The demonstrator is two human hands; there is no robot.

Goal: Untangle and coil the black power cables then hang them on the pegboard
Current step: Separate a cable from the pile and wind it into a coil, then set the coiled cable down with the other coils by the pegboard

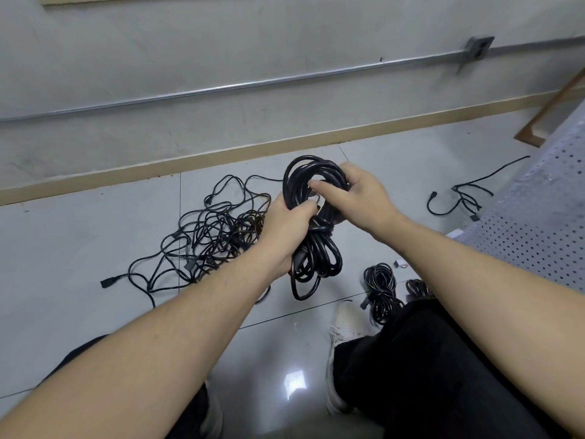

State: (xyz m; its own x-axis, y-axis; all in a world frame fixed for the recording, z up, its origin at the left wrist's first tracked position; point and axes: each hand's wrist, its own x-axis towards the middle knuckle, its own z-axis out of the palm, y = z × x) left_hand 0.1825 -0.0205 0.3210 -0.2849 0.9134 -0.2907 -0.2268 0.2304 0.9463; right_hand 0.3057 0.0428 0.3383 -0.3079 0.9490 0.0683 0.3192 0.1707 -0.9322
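Observation:
A coiled black power cable (316,248) hangs in front of me, bound round its middle by a few turns of its own cord. My left hand (285,226) grips the coil at that waist from the left. My right hand (357,198) holds the upper loops from the right, its forefinger pushed in among them. Behind the hands a tangled heap of black cables (205,236) lies spread on the floor. A grey perforated pegboard (538,223) leans at the right edge.
A finished coil (381,289) and part of another (418,288) lie on the tiles by my right knee. A loose cable (465,194) trails by the pegboard's foot. My white shoe (342,337) and dark trousers fill the foreground. The wall with a metal conduit (221,88) stands close behind.

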